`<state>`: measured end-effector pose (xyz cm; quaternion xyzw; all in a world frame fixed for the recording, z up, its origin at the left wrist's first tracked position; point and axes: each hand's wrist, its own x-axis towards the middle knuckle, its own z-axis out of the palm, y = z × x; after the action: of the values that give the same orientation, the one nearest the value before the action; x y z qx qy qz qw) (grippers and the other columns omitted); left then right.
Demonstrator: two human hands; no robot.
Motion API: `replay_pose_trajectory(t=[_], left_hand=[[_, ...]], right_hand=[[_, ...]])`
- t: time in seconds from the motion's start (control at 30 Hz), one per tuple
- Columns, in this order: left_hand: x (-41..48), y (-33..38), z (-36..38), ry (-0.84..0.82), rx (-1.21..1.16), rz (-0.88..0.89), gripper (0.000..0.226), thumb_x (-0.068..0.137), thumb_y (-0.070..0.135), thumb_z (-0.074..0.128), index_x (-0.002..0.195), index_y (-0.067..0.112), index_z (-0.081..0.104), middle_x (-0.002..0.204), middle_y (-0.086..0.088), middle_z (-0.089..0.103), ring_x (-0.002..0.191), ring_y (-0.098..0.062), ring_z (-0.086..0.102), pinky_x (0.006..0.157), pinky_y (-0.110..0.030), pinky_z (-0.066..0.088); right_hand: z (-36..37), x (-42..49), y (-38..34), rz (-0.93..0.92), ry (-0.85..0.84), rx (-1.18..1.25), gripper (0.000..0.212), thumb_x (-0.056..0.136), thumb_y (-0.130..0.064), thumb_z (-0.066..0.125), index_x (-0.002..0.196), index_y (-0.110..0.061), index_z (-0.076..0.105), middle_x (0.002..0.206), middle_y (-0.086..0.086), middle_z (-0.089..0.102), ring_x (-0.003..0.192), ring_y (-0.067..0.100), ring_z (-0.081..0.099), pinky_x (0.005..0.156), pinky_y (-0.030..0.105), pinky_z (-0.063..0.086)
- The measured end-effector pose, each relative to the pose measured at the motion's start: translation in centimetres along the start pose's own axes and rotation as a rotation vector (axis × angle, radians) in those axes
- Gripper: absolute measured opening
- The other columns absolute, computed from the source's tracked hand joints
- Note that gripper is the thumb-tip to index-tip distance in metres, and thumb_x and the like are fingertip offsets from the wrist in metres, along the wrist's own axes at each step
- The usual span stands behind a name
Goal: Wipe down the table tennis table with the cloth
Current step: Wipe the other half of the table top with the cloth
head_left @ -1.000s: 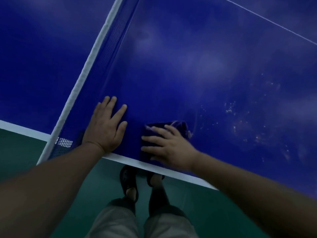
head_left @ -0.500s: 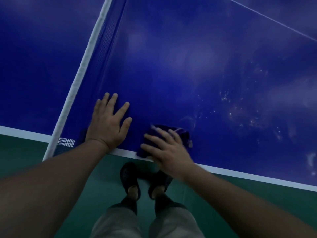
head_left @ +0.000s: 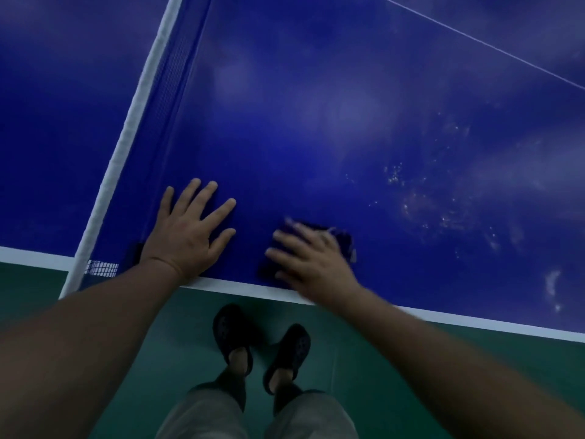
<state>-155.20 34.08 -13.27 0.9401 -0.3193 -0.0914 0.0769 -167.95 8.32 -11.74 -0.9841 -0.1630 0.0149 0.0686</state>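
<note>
The blue table tennis table [head_left: 332,122] fills the upper part of the view, with a white line along its near edge. My right hand [head_left: 311,264] lies flat with straight fingers on a dark blue cloth [head_left: 343,240] and presses it onto the table near that edge. The hand is blurred by motion and hides most of the cloth. My left hand [head_left: 190,231] rests flat on the table with spread fingers, between the cloth and the net [head_left: 164,77]. Whitish specks and smears [head_left: 424,201] mark the surface right of the cloth.
The net's white top band [head_left: 126,134] runs from the top centre down to the lower left. Below the table edge lies a green floor [head_left: 380,359], where my two feet in dark clogs [head_left: 234,334] stand. A thin white centre line [head_left: 474,42] crosses the far right.
My right hand has slid the cloth back and forth close to the near edge, a little to the right since half a second ago. My left hand has stayed pressed in place by the net.
</note>
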Motion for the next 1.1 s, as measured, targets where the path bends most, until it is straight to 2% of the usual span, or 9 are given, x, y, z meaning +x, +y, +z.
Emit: replay_pose_trajectory(t=[0.17, 0.33, 0.4, 0.47, 0.6, 0.7, 0.87, 0.97, 1.1], left_hand=[[-0.1, 0.1, 0.0, -0.005, -0.013, -0.005, 0.067, 0.095, 0.062, 0.024, 0.151, 0.030, 0.042, 0.162, -0.010, 0.030, 0.152, -0.032, 0.017, 0.122, -0.057, 0.008], [0.0, 0.1, -0.1, 0.004, -0.035, -0.007, 0.068, 0.095, 0.063, 0.023, 0.150, 0.030, 0.045, 0.161, -0.011, 0.032, 0.151, -0.033, 0.020, 0.121, -0.058, 0.009], [-0.1, 0.2, -0.1, -0.002, -0.025, -0.012, 0.068, 0.096, 0.063, 0.021, 0.151, 0.031, 0.043, 0.161, -0.010, 0.031, 0.151, -0.032, 0.019, 0.121, -0.058, 0.009], [0.1, 0.2, 0.0, -0.027, 0.003, -0.036, 0.064, 0.100, 0.062, 0.017, 0.155, 0.035, 0.033, 0.164, -0.007, 0.024, 0.153, -0.030, 0.012, 0.122, -0.056, 0.005], [0.7, 1.2, -0.3, -0.117, 0.080, -0.089, 0.063, 0.101, 0.056, 0.020, 0.159, 0.034, 0.017, 0.166, -0.010, 0.014, 0.152, -0.031, 0.006, 0.121, -0.055, 0.004], [0.7, 5.1, -1.2, -0.101, 0.005, -0.148, 0.062, 0.100, 0.047, 0.040, 0.154, 0.019, 0.035, 0.157, -0.015, 0.028, 0.141, -0.033, 0.025, 0.114, -0.050, 0.026], [2.5, 15.6, -1.2, -0.186, -0.424, -0.258, 0.056, 0.092, 0.061, 0.052, 0.133, 0.022, 0.051, 0.146, -0.004, 0.035, 0.135, -0.026, 0.029, 0.107, -0.042, 0.031], [3.7, 17.9, -1.9, -0.167, -1.000, -0.505, 0.033, 0.086, 0.043, 0.072, 0.103, 0.026, 0.049, 0.116, 0.004, 0.052, 0.111, -0.022, 0.053, 0.087, -0.036, 0.049], [4.1, 18.3, -3.1, -0.287, -1.814, -0.865, 0.061, 0.078, 0.016, 0.085, 0.127, 0.027, 0.051, 0.123, -0.005, 0.063, 0.101, -0.024, 0.070, 0.080, -0.039, 0.060]], right_hand=[[-2.3, 3.0, 6.4, 0.788, -0.109, 0.106, 0.050, 0.105, -0.053, 0.037, 0.153, -0.038, 0.037, 0.166, -0.008, 0.023, 0.152, 0.029, 0.016, 0.116, 0.057, 0.023], [-3.4, -1.0, 2.3, 0.563, -0.137, 0.381, 0.059, 0.105, -0.038, 0.049, 0.159, -0.033, 0.025, 0.169, -0.011, 0.008, 0.154, 0.014, 0.008, 0.123, 0.043, 0.020], [-4.2, -2.8, 1.7, 0.718, 0.069, 0.554, 0.064, 0.098, -0.033, 0.064, 0.155, -0.030, 0.035, 0.167, -0.009, 0.018, 0.151, 0.007, 0.017, 0.122, 0.027, 0.021], [-4.8, -3.6, 2.1, 0.979, 0.154, 0.637, 0.064, 0.095, -0.038, 0.068, 0.152, -0.025, 0.042, 0.159, -0.003, 0.035, 0.146, 0.013, 0.030, 0.120, 0.033, 0.029], [-5.3, -2.8, 3.1, 1.050, -0.131, 0.605, 0.050, 0.092, -0.048, 0.068, 0.136, -0.025, 0.061, 0.123, -0.002, 0.067, 0.108, 0.019, 0.064, 0.091, 0.047, 0.055], [-6.3, -1.3, 4.2, 1.042, -0.183, 0.516, 0.029, 0.084, -0.053, 0.070, 0.105, -0.033, 0.068, 0.100, -0.011, 0.065, 0.093, 0.016, 0.061, 0.080, 0.044, 0.056], [-6.2, -1.0, 5.5, 1.105, -0.109, 0.999, 0.012, 0.093, -0.038, 0.068, 0.089, -0.027, 0.064, 0.093, 0.000, 0.069, 0.088, 0.024, 0.066, 0.072, 0.038, 0.053], [-6.6, -2.1, 6.7, 1.228, -0.018, 1.275, 0.015, 0.100, -0.034, 0.059, 0.102, -0.021, 0.067, 0.103, 0.013, 0.073, 0.087, 0.029, 0.071, 0.070, 0.039, 0.058], [-7.4, -3.1, 8.4, 1.339, 0.065, 1.708, 0.030, 0.103, -0.034, 0.056, 0.120, -0.012, 0.067, 0.109, 0.013, 0.076, 0.098, 0.029, 0.074, 0.072, 0.038, 0.062]])
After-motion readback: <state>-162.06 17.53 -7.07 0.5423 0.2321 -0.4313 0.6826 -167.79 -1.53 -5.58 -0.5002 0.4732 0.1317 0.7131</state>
